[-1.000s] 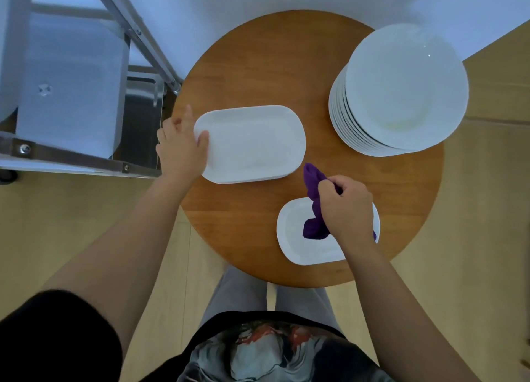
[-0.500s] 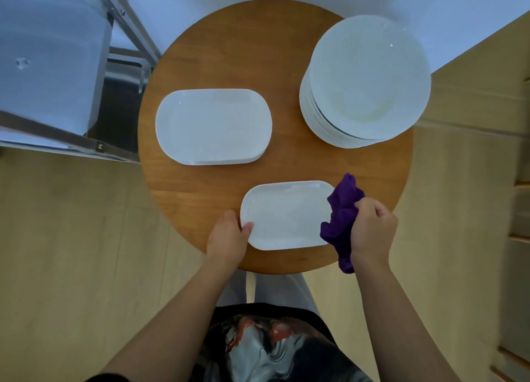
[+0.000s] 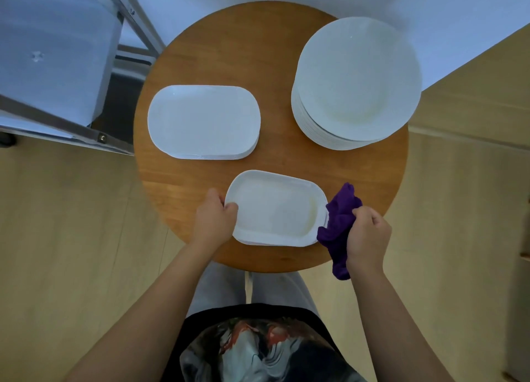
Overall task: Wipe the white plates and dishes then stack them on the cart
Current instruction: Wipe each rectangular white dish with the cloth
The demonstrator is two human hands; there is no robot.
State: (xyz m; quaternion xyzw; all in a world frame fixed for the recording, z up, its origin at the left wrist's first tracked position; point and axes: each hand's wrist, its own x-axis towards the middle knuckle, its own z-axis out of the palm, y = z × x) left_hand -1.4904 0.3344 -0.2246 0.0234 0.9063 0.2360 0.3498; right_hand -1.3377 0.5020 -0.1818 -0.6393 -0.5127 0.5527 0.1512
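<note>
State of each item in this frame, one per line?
Near dish: on the table, left end gripped.
Cloth: bunched, touching the dish's right end.
Left hand: grips the dish.
Right hand: grips the cloth.
Oblong stack: untouched.
Round stack: untouched.

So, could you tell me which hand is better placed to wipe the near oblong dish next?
Probably the right hand: it grips the purple cloth at the dish's right edge, while the left hand grips its left rim.
</note>
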